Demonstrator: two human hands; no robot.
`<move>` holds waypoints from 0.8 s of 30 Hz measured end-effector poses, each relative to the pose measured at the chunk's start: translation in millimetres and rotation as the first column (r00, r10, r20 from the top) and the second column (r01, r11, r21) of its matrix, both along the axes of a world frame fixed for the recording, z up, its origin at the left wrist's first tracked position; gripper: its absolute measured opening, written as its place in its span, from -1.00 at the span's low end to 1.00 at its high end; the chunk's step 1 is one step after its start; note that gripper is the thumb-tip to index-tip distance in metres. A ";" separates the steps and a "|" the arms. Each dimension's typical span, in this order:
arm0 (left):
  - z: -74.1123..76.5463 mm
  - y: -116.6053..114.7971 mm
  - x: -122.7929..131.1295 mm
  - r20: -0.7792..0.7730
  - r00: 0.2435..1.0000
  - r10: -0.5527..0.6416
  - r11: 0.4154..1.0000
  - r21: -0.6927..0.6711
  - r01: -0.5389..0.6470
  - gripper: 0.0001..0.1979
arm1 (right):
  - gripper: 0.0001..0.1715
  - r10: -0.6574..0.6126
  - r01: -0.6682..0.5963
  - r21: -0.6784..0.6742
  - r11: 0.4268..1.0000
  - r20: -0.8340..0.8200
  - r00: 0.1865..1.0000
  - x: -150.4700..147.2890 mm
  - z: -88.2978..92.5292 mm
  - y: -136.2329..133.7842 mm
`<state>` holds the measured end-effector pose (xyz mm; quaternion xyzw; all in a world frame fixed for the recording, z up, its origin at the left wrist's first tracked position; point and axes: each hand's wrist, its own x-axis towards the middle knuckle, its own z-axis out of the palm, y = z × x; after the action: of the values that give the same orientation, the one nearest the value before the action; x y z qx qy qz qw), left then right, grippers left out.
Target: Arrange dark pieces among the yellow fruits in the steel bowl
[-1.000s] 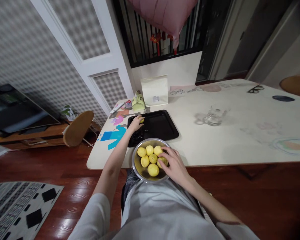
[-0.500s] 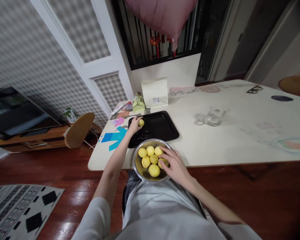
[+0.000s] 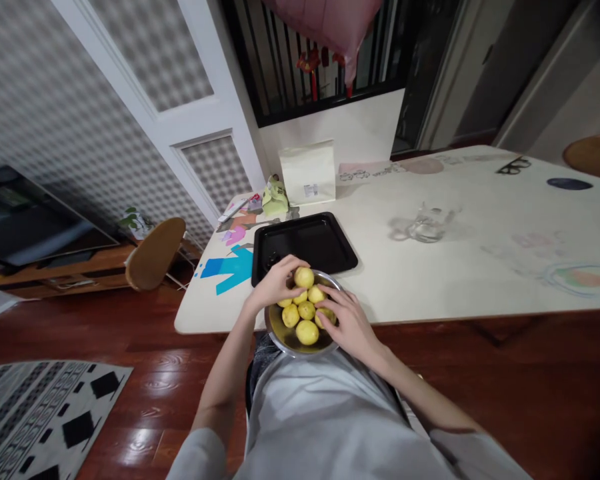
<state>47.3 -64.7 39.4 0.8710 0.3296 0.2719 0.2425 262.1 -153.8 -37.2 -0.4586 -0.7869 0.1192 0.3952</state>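
Note:
A shiny metal bowl [image 3: 276, 337] with several yellow lemons [image 3: 307, 332] stands at the table's near edge, close to my body. At the bowl's far side my left hand [image 3: 279, 283] is closed around a lemon [image 3: 304, 277], thumb on the near side. My right hand [image 3: 349, 320] reaches over the bowl's right rim with fingers apart, its fingertips touching the lemons on that side. Just beyond the bowl lies a black baking tray [image 3: 315, 243], a few small dark things at its near left corner, partly hidden by my left hand.
On the white table [image 3: 470, 267] a clear glass pitcher [image 3: 427, 227] stands to the right. A cream paper bag [image 3: 307, 173] and a crumpled green packet [image 3: 275, 198] are behind the tray. Eyeglasses [image 3: 513, 166] lie far right. A wooden chair [image 3: 156, 255] is at the left.
My left hand has come back from the tray's left side to the bowl, bringing the lemon with it. My right hand stays at the bowl's right side. The view has tilted slightly.

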 end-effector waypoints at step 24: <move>-31.6 -99.7 -25.8 -0.335 0.937 0.098 0.994 0.071 -0.079 0.43 | -0.81 -0.065 0.066 -0.036 0.997 0.030 0.997 -5.0 5.0 -6.4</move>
<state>21.5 -164.4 7.9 0.8955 0.3973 0.1383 0.1453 257.1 -160.3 -32.2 -0.4932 -0.7747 0.1139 0.3790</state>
